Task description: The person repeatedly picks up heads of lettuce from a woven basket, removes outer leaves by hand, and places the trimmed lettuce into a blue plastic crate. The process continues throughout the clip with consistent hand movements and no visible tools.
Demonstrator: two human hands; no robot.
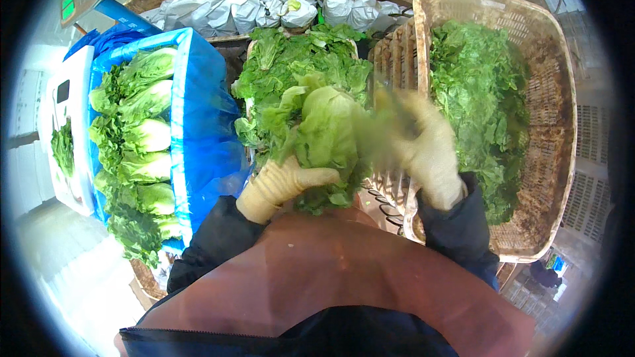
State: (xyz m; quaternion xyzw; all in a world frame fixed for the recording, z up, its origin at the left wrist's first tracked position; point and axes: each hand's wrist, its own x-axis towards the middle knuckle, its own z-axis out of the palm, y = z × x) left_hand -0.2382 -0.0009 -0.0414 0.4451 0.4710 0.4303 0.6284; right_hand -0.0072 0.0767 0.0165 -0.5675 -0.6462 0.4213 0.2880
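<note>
A head of leafy green lettuce (327,124) is held up in front of my apron. My left hand (285,183), in a pale knitted glove, grips it from below, thumb laid across its near side. My gloved right hand (429,148) is raised at the lettuce's right side, blurred by motion. Between that hand and the head is a green smear, and I cannot tell whether the fingers hold a leaf. Behind the held head, more leafy lettuce (278,59) is heaped in a crate, most of whose walls are hidden.
To the left, a blue-lined crate (181,124) holds several lettuce heads in a row, beside a white box (79,183). A scale (82,2) stands at upper left. A dirty plastic basket (550,134) on the right contains loose leaves (476,109). White plastic bags (213,5) lie behind.
</note>
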